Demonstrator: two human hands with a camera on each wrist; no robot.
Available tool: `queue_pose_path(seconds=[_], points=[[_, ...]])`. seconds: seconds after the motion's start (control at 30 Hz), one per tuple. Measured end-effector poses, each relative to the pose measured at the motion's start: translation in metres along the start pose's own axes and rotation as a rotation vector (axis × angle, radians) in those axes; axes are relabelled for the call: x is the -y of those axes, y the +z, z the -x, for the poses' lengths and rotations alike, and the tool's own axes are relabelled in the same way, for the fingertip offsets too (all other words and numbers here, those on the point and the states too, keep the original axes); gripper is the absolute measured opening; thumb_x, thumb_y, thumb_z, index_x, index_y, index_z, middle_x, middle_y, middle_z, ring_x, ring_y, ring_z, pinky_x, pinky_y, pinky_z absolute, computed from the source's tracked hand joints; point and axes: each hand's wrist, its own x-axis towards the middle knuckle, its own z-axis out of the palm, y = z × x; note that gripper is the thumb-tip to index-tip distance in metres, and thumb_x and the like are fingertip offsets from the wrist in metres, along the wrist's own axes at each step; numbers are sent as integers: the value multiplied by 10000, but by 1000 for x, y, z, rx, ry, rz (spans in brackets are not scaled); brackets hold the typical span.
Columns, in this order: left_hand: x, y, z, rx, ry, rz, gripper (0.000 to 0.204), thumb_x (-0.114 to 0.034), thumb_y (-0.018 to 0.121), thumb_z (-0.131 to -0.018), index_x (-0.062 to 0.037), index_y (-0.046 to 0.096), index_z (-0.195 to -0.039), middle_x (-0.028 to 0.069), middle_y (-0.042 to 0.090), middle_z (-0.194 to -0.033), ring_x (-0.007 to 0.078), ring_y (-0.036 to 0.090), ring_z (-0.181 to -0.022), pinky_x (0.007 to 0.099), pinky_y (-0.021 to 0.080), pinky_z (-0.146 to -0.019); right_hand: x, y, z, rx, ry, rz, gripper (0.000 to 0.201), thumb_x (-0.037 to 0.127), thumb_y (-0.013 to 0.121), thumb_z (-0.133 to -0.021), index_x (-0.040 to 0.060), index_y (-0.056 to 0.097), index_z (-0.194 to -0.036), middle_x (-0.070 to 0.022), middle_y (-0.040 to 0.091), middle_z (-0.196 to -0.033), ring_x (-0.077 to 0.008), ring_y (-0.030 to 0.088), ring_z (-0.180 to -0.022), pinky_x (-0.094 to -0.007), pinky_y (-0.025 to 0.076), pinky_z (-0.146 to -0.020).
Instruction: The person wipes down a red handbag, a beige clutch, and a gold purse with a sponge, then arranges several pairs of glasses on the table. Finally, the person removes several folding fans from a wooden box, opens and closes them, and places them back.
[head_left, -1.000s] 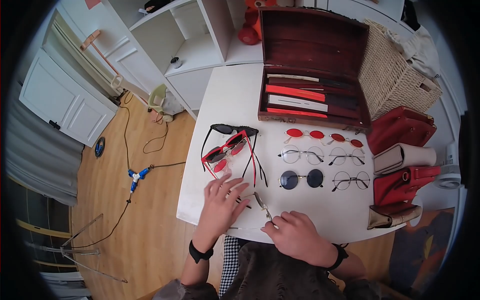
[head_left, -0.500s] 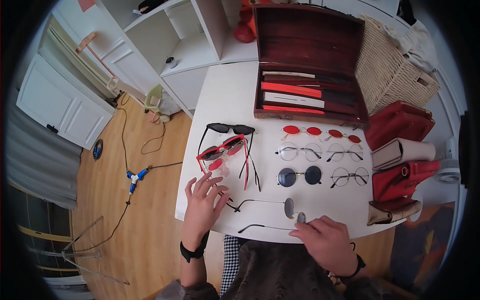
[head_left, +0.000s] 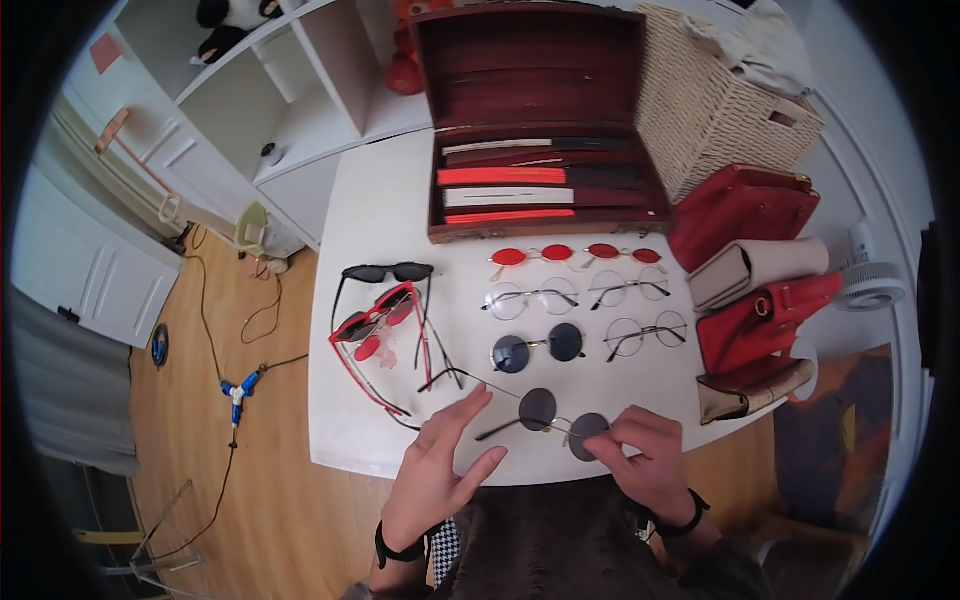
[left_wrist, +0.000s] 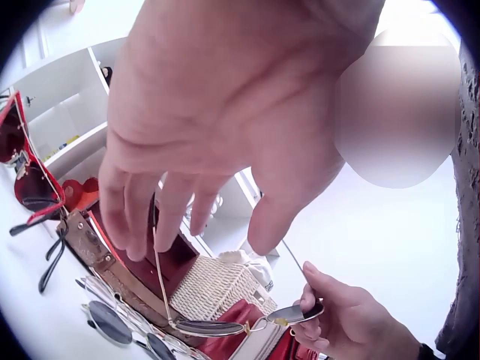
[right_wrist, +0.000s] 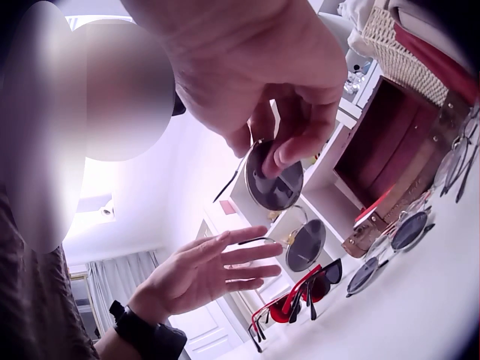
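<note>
Round dark-lensed sunglasses (head_left: 537,409) are held over the near part of the white surface (head_left: 365,435), temples unfolded and pointing toward the left. The right hand (head_left: 648,455) has its grip on them, thumb and fingers pinching one lens at its outer side. The left hand (head_left: 428,475) is released, its fingers extended close to the temples; whether a fingertip touches one cannot be told. Just beyond lies a second dark round pair (head_left: 511,354), with clear round glasses (head_left: 648,333) to its right. Past these come two more clear pairs (head_left: 530,297) side by side, then two red-lensed pairs (head_left: 556,253). On the left, red-framed sunglasses (head_left: 358,325) lie beside black sunglasses (head_left: 370,274), their temples crossing. At the far side, a dark-red case (head_left: 530,75) stands with its lid raised. Red handbags (head_left: 745,220) and a pale bag (head_left: 780,268) line the right edge, a woven basket (head_left: 715,120) behind them.
</note>
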Motion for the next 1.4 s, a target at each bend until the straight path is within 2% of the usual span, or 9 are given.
queue_pose_path(seconds=[0.17,0.27,0.53,0.73,0.87,0.93,1.0,1.1,1.4], points=[[32,20,0,-178,30,55,797,-161,748,-812,-15,297,-1452,254,436,-1423,369,546,-1240,443,474,-957,-19,10,7,-137,65,-128,249,27,778,-759,5,580,-610,-48,539,-576,-112,483,-482,-256,339,-452],[21,17,1,-95,-119,237,823,-141,750,-797,-3,290,-1465,234,444,-1423,346,543,-1247,422,472,-962,-25,11,11,-187,65,-200,283,49,793,-767,13,567,-601,-31,534,-569,-87,469,-463,-245,325,-428],[12,23,-6,304,230,3,729,-198,781,-796,16,419,-1391,133,495,-1395,301,584,-1154,359,475,-944,-25,19,4,-65,187,-431,283,56,741,-824,-10,555,-621,-21,542,-588,-55,451,-497,-238,323,-455],[-3,28,-3,347,154,-121,670,-280,774,-803,2,492,-1341,167,592,-1275,347,593,-1127,402,501,-928,-24,18,5,-96,370,-594,274,27,683,-866,-8,534,-639,-4,551,-629,-30,451,-524,-220,333,-460],[6,18,13,271,26,-401,763,-309,789,-781,6,454,-1391,236,577,-1276,386,589,-1128,406,490,-947,-29,10,2,-204,443,-767,303,0,626,-890,13,481,-624,-11,513,-614,-42,479,-523,-220,400,-447],[-4,13,10,-56,-128,-334,800,-303,804,-756,24,445,-1392,223,561,-1304,390,560,-1158,416,458,-992,-39,8,4,-183,373,-862,283,-3,618,-895,3,506,-634,-13,511,-623,-46,492,-529,-208,406,-451],[-24,18,-5,-130,59,-336,796,-283,813,-739,24,458,-1383,185,542,-1334,356,524,-1201,416,443,-992,-36,13,0,-156,378,-877,261,-2,621,-893,-4,527,-649,-14,518,-634,-46,496,-530,-206,403,-452],[-31,39,-10,101,294,-438,698,-212,774,-782,-12,473,-1379,148,571,-1235,318,545,-1142,391,455,-906,-18,13,-2,-84,408,-774,234,0,614,-886,-9,542,-664,-22,528,-648,-55,499,-533,-210,398,-455],[-23,63,-5,342,210,155,556,-50,682,-831,63,391,-1291,229,556,-1086,404,544,-1007,424,459,-889,-8,20,-4,49,186,-423,91,56,672,-869,39,631,-949,-13,549,-642,-63,480,-510,-230,390,-477]])
